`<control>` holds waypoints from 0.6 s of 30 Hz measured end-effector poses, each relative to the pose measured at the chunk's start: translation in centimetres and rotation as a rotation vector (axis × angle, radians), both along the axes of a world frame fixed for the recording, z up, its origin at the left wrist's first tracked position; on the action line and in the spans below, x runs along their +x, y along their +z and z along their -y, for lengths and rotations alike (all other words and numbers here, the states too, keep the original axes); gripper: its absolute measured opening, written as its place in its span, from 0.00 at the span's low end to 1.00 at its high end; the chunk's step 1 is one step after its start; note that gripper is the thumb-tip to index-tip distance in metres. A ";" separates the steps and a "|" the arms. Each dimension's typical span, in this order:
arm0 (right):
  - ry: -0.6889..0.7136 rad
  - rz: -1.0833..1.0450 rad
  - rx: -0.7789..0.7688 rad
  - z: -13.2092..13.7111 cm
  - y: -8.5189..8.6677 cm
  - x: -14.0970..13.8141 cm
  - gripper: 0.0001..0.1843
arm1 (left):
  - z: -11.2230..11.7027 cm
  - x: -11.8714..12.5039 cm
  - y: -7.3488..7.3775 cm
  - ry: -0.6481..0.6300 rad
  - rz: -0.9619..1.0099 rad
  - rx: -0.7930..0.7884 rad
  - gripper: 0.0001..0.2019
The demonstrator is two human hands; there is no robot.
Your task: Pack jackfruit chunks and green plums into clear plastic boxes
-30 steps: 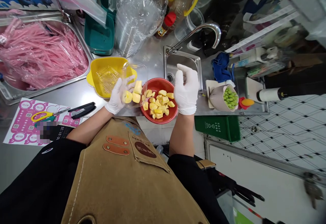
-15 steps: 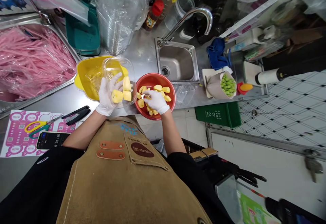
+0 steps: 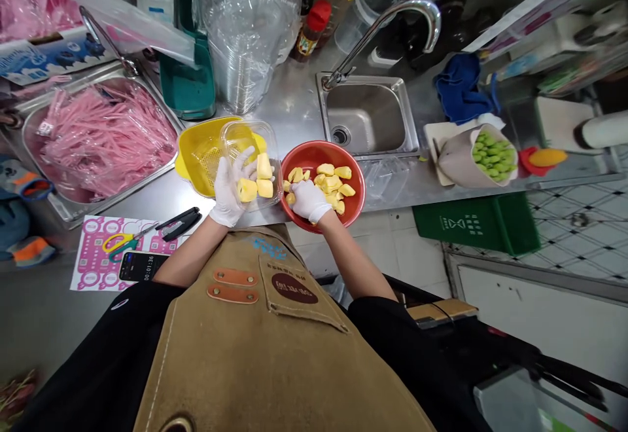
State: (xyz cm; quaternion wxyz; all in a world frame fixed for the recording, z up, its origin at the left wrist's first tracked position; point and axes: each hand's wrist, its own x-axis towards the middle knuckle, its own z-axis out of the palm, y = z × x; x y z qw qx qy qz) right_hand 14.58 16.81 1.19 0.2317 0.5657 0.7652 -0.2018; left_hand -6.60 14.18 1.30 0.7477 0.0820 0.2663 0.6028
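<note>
My left hand (image 3: 226, 187), in a white glove, grips a clear plastic box (image 3: 251, 157) tilted toward me with three yellow fruit pieces (image 3: 257, 181) inside. Just right of it stands a red bowl (image 3: 343, 155) holding several more yellow pieces (image 3: 334, 178). My gloved right hand (image 3: 308, 199) reaches into the near left side of the bowl, fingers curled down among the pieces; what they grasp is hidden. Behind the box sits a yellow colander basket (image 3: 203, 150).
A small steel sink (image 3: 366, 114) with a tap lies behind the bowl. A tray of pink wrapped items (image 3: 98, 141), a teal bin (image 3: 189, 88), stacked clear containers (image 3: 245, 39), a cup of green pieces (image 3: 483, 155), scissors, stapler and phone (image 3: 142, 265) share the counter. A green bin (image 3: 471, 222) hangs below.
My right hand came down from above the sink into the red bowl and has stayed among the fruit. The left hand keeps holding the box; the camera view shifted.
</note>
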 end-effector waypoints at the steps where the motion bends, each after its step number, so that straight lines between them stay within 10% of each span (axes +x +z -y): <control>1: -0.005 -0.005 0.008 0.1 0.0 0.0 0.21 | 0.0 0.1 -0.1 -0.002 0.003 0.006 0.34; 7: -0.149 -0.217 0.152 0.8 -0.1 1.1 0.16 | 0.3 0.4 -0.3 -0.065 0.004 0.020 0.36; 18: -1.132 -1.686 0.592 11.6 0.9 5.3 0.32 | 2.2 3.6 1.8 -0.415 -0.132 0.040 0.40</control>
